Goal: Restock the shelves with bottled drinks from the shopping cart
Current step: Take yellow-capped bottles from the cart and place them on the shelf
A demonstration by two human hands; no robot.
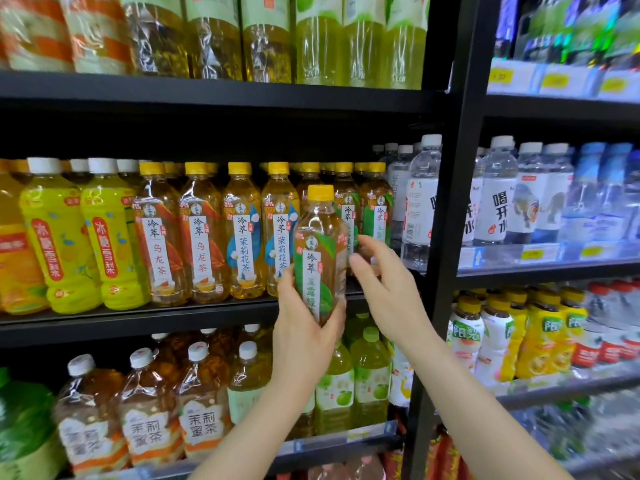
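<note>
My left hand [304,327] grips a green-labelled tea bottle [320,251] with a yellow cap, holding it upright in front of the middle shelf [138,317]. Behind it stands a row of like green-label tea bottles [375,209]. My right hand [384,282] hovers just right of the held bottle with its fingers loosely spread, the fingertips near the bottle's side; I cannot tell whether they touch it. The shopping cart is out of view.
On the middle shelf, left to right, stand yellow-green bottles [62,237], orange-label tea [159,233], blue-label tea [242,233] and water bottles [417,202]. A black upright post [446,237] separates the right bay. Larger bottles fill the shelves above and below.
</note>
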